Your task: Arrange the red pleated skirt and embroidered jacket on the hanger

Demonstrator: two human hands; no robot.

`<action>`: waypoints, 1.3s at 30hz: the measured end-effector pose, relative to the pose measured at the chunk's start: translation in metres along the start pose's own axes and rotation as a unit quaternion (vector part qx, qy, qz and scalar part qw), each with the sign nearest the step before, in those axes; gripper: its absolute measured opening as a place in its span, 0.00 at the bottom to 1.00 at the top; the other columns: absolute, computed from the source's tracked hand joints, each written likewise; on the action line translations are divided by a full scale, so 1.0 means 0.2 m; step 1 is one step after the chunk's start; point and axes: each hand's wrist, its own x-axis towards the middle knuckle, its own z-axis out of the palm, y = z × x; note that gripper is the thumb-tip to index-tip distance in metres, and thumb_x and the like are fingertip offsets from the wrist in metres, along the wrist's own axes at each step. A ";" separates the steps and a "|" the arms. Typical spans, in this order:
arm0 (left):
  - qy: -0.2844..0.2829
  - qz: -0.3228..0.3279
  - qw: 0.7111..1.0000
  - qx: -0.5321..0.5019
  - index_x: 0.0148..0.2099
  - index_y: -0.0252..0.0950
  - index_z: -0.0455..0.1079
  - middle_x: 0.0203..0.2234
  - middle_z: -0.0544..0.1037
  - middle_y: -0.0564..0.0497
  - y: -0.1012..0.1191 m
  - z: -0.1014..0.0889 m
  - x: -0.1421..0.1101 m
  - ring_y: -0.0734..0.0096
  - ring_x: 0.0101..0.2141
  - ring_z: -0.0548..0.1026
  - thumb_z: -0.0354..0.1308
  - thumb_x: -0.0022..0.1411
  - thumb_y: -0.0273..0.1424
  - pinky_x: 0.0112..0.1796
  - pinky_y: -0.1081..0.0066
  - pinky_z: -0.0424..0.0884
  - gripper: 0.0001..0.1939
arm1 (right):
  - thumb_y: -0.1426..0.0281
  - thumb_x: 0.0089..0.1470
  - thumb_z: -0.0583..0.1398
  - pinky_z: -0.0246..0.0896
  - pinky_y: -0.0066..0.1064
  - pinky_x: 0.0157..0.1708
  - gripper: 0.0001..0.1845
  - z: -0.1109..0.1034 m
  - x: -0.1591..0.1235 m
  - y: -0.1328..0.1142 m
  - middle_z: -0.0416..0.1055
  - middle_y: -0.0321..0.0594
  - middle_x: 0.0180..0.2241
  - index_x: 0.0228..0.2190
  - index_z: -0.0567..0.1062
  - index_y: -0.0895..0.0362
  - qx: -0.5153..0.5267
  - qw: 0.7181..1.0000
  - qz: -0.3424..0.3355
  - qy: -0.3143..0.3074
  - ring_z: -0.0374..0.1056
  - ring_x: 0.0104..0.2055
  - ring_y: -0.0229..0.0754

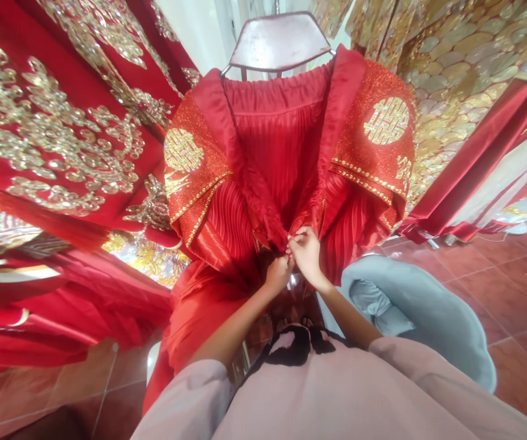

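A red pleated robe (286,159) with glittery gold-emblem shoulder panels hangs on a wooden hanger (279,43) straight ahead. Both my hands meet at the lower front opening of the robe. My left hand (278,272) is closed in a pinch on the edge of the left front panel. Pressed against it, my right hand (306,252) has its fingers closed on the edge of the right front panel. What sits between the fingertips is too small to make out.
Red garments with heavy gold embroidery (57,140) hang at the left, gold-scaled ones (465,55) at the upper right. A pale blue cushioned seat (428,311) stands at my right. The floor is red tile (510,275).
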 end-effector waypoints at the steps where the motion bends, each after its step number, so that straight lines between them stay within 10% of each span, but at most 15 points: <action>1: 0.002 0.000 1.000 0.003 0.42 0.33 0.71 0.34 0.78 0.42 0.00 -0.01 0.00 0.58 0.37 0.77 0.41 0.69 0.37 0.32 0.70 0.65 0.19 | 0.66 0.44 0.57 0.59 0.25 0.21 0.11 0.00 0.00 0.00 0.64 0.28 0.18 0.30 0.60 0.55 -0.016 1.000 -0.027 0.003 0.62 0.18 0.33; 10: 0.166 0.012 0.985 0.053 0.47 0.30 0.67 0.41 0.74 0.39 0.06 -0.18 0.03 0.56 0.45 0.73 0.47 0.65 0.33 0.43 0.66 0.66 0.14 | 0.68 0.45 0.56 0.54 0.21 0.17 0.15 0.02 -0.08 0.03 0.61 0.21 0.15 0.33 0.54 0.53 0.078 0.995 -0.069 -0.004 0.58 0.14 0.31; 19: 0.115 0.022 0.993 0.010 0.38 0.34 0.72 0.30 0.78 0.45 0.04 -0.14 0.04 0.61 0.34 0.77 0.48 0.65 0.32 0.34 0.72 0.67 0.12 | 0.71 0.39 0.56 0.47 0.18 0.14 0.20 0.14 -0.04 -0.05 0.60 0.18 0.13 0.33 0.50 0.52 0.267 0.961 0.016 0.071 0.55 0.12 0.29; 26: 0.113 0.007 0.993 -0.036 0.39 0.33 0.75 0.33 0.79 0.43 0.04 -0.12 0.04 0.59 0.37 0.78 0.48 0.64 0.30 0.37 0.70 0.70 0.13 | 0.72 0.42 0.55 0.44 0.17 0.10 0.17 0.23 0.01 -0.35 0.62 0.20 0.12 0.31 0.50 0.52 0.290 0.947 -0.087 0.107 0.54 0.10 0.30; 39: 0.122 0.033 0.988 -0.084 0.38 0.33 0.73 0.32 0.79 0.45 -0.01 -0.14 0.06 0.62 0.35 0.77 0.48 0.65 0.31 0.37 0.70 0.70 0.12 | 0.70 0.48 0.55 0.52 0.19 0.13 0.12 0.25 0.00 -0.32 0.59 0.22 0.16 0.31 0.53 0.53 0.190 0.967 -0.147 0.084 0.55 0.12 0.29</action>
